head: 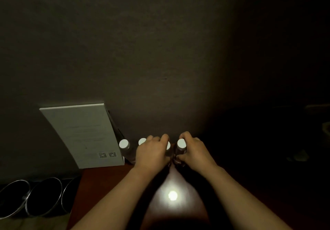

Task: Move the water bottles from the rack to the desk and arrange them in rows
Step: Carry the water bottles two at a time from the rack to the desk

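Both forearms come up from the bottom edge, w/ a bright lamp reflection (172,195) on the glossy red-brown tabletop (107,185) between them. Off to the near left, below the tabletop edge, sit three dark round metal-rimmed bowls or pans (42,196) — not part of the job.

Further in, the hands are close together at the back of the tabletop, near the wall. Left hand (151,152) is curled over the third bottle (168,146) from the left; its white cap shows only partly past the knuckles, so the grip looks like a clamp on the neck/shoulder, though the exact finger hold is hidden. Right hand (193,151) wraps the fourth bottle (181,146), fingers round the body below the white cap. These two bottles stand just beside each other, upright as far as I can tell.

Left of the hands stand two more bottles, ungripped: first bottle (124,145) next to the leaning white card, second bottle (142,141) partly behind the left hand's fingers. All four caps form one line along the wall (160,60).

White card (84,135) leans back against the wall at far left, faint print and two small code squares on it.

Progress, as a judgement: one row of four looks about set — the last pair being placed or nudged into line. No rack in view, so I can't tell how many bottles remain; the right side is too dark to read. At least a second row prob. left to do.
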`<action>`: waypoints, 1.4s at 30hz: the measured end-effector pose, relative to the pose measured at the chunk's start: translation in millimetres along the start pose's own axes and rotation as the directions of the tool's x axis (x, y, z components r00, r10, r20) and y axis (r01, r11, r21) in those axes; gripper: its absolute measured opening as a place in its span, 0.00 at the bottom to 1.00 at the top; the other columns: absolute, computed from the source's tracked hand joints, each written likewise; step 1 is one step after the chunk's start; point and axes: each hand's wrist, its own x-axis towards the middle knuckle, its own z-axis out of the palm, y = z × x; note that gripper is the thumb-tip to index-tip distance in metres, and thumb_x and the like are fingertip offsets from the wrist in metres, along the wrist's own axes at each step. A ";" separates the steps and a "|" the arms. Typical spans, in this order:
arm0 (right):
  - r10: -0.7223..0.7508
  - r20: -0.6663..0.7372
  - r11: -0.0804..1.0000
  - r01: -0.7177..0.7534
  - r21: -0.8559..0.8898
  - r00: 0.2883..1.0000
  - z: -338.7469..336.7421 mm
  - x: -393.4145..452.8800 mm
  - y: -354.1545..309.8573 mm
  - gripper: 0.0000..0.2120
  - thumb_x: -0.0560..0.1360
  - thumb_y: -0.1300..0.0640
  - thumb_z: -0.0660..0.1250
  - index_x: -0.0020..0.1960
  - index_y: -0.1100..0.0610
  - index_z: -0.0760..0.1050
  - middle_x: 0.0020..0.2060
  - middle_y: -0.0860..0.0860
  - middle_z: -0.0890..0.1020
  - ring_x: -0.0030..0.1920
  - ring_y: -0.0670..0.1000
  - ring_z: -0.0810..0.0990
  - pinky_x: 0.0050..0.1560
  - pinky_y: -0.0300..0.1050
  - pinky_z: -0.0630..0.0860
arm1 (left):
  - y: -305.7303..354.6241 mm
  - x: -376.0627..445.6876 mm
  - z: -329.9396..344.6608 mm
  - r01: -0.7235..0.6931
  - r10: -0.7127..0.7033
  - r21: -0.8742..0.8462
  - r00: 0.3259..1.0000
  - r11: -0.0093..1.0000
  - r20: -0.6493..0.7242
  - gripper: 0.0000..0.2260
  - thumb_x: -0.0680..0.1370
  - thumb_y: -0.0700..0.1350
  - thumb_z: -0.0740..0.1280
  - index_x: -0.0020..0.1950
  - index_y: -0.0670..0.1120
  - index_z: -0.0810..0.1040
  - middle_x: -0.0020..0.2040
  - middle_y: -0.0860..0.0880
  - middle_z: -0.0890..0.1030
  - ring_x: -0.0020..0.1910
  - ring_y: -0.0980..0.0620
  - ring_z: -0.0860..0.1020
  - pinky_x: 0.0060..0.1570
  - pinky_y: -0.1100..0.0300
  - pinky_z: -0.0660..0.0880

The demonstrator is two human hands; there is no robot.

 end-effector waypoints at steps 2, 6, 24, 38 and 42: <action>0.000 0.018 1.000 0.000 0.004 1.000 4.6 6.0 2.1 0.23 0.65 0.57 0.74 0.54 0.49 0.67 0.46 0.52 0.80 0.49 0.53 0.75 0.46 0.46 0.75 | -2.6 2.9 4.9 0.016 -0.017 0.013 1.000 1.000 0.013 0.21 0.72 0.57 0.69 0.59 0.52 0.67 0.54 0.51 0.79 0.55 0.48 0.74 0.38 0.56 0.70; -0.005 0.035 1.000 0.005 0.014 0.999 11.6 13.7 7.1 0.22 0.65 0.57 0.74 0.54 0.48 0.67 0.46 0.52 0.80 0.49 0.53 0.76 0.46 0.45 0.75 | -4.5 7.5 12.5 0.044 -0.045 0.042 0.999 0.998 0.021 0.22 0.71 0.58 0.70 0.59 0.51 0.67 0.54 0.51 0.79 0.55 0.48 0.74 0.36 0.56 0.67; -0.063 0.080 0.995 0.069 -0.076 0.995 15.0 26.3 3.4 0.29 0.69 0.58 0.73 0.67 0.50 0.67 0.58 0.54 0.79 0.59 0.56 0.77 0.53 0.43 0.73 | -4.3 18.0 15.2 0.118 -0.123 0.080 0.991 0.990 0.051 0.23 0.74 0.53 0.68 0.65 0.48 0.66 0.57 0.47 0.78 0.57 0.44 0.74 0.43 0.53 0.73; -0.197 -0.122 0.952 0.160 -0.260 0.973 -37.3 -43.4 -57.4 0.29 0.69 0.56 0.72 0.69 0.51 0.72 0.66 0.50 0.76 0.65 0.54 0.73 0.64 0.42 0.69 | -11.0 -37.7 -53.3 0.161 -0.162 -0.025 0.986 0.987 -0.027 0.26 0.70 0.59 0.71 0.65 0.54 0.70 0.59 0.51 0.76 0.61 0.47 0.71 0.48 0.53 0.76; -0.253 -0.066 0.912 0.215 -0.351 0.965 -40.1 -76.8 -99.7 0.24 0.70 0.50 0.70 0.66 0.47 0.73 0.59 0.46 0.78 0.59 0.52 0.75 0.56 0.44 0.73 | -27.5 -80.0 -79.7 0.178 -0.180 -0.081 0.983 0.981 -0.026 0.24 0.70 0.61 0.71 0.62 0.54 0.71 0.56 0.51 0.76 0.60 0.48 0.72 0.48 0.53 0.76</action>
